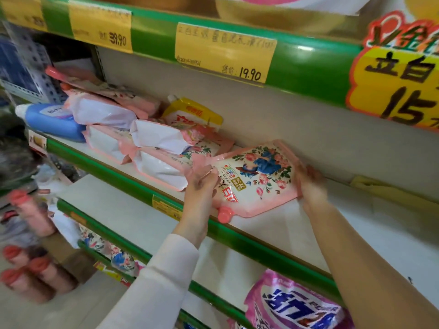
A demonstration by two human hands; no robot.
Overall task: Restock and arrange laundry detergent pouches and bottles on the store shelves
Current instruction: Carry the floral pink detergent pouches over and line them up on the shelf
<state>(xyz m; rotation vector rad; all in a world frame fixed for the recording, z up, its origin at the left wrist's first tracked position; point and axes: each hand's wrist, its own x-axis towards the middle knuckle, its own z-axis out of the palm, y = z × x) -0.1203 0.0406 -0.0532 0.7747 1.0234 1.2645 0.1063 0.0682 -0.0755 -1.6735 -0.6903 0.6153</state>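
A pink floral detergent pouch [257,179] lies flat on the middle shelf [273,224], its pink cap pointing at the front edge. My left hand [200,184] grips the pouch's left side and my right hand [311,184] grips its right side. To its left, several pink and white pouches [156,148] lie stacked in a loose pile. A yellow pouch [192,112] stands behind them. A blue bottle [52,119] lies on its side at the shelf's left end.
The green shelf rail [308,67] above carries yellow price tags and a large promo sign [401,74]. A pink-purple bag [292,302] and a floral pouch [114,255] sit on lower shelves. Pink-capped bottles [26,269] stand at the lower left. Bare shelf lies right of the pouch.
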